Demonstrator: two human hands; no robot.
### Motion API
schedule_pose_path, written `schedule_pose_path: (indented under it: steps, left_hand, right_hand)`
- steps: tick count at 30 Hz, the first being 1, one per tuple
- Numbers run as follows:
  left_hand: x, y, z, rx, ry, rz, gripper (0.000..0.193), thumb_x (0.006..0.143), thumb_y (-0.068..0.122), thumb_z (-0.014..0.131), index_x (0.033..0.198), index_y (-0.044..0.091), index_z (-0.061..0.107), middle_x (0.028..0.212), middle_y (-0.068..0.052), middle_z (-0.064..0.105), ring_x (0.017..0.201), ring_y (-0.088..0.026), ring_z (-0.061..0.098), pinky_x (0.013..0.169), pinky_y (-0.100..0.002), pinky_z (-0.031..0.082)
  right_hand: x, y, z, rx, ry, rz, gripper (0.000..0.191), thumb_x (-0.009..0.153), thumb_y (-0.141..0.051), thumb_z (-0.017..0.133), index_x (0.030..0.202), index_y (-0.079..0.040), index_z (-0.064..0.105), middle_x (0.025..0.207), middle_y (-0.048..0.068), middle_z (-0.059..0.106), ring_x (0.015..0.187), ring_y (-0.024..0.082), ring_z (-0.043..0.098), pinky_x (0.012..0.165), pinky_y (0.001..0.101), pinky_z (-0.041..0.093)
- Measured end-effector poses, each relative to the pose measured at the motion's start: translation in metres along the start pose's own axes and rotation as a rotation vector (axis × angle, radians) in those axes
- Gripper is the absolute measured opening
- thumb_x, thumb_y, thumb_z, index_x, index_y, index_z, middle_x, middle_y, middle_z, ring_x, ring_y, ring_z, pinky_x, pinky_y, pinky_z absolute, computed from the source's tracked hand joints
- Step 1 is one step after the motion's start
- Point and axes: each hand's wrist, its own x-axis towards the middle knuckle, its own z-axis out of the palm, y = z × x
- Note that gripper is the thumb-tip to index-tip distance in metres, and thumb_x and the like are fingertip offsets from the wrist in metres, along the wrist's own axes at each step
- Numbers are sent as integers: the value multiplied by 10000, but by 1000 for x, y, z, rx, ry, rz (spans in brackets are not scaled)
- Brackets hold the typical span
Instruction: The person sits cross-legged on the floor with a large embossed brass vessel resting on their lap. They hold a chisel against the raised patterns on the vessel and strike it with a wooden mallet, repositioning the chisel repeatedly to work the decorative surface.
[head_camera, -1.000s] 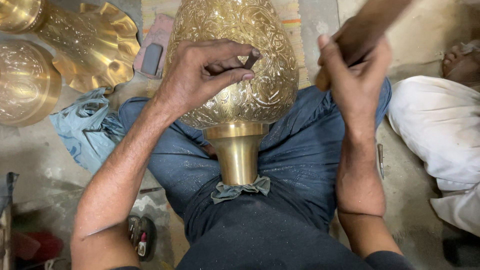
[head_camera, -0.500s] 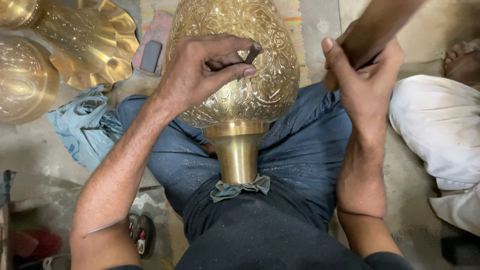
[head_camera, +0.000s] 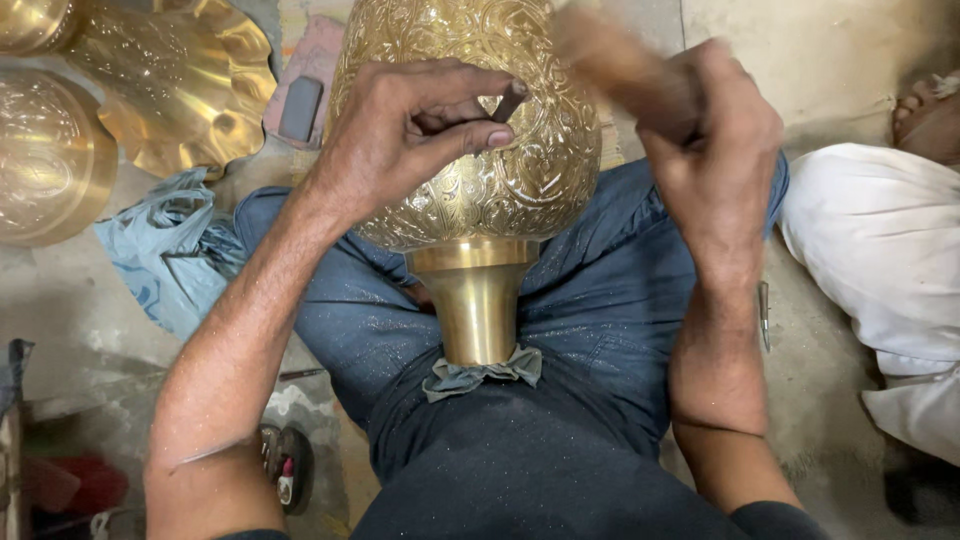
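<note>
Brass engraved vase (head_camera: 480, 170) on lap; left hand (head_camera: 400, 130) pinches small chisel (head_camera: 508, 102) against it; right hand (head_camera: 715, 150) grips blurred wooden mallet (head_camera: 620, 65).

1. The vase (head_camera: 480, 170) lies on your lap, neck toward you.
2. Left of the vase sit a fluted dish (head_camera: 180, 90) and a plastic bag (head_camera: 160, 250).
3. Right of the vase sits another person's clothed leg (head_camera: 880, 250).

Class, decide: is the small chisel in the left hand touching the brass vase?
Touching. The head view shows the chisel, pinched by the left hand, with its tip against the vase.
</note>
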Motion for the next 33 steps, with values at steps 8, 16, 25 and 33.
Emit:
schedule_pose_path:
  steps: [8,16,25,33]
  left_hand:
    - [3,-5,4,48,17,67,332,996,169,822,1296,65,726,1080,-103,778,925,-155,789,777,-296,670]
    - [4,-6,1,34,-5,56,339,991,167,820,1294,56,717,1071,-104,780,916,-159,796,754,-301,660]
    - [6,-9,2,28,-15,66,341,1000,175,819,1305,61,717,1099,-101,785,933,-173,802,787,-307,666]
    - [3,-9,0,2,-25,92,329,1019,173,807,1309,45,720,1182,-105,771,998,-185,803,837,-310,679]
  right_hand:
    - [-2,-1,-1,67,10,-5,263,920,38,770,1108,-16,594,1004,129,710,954,266,735,802,371,585]
    - [3,-13,0,172,29,274,297,893,-98,789,1103,-15,597,900,97,695,849,240,717,742,385,561]
    - [-1,-11,-1,296,113,319,268,935,-100,804,1066,19,602,843,97,660,738,258,626,675,401,486]
    - [-9,5,0,-113,86,-21,256,942,-66,838,1036,-38,602,888,61,643,796,209,645,755,349,531]
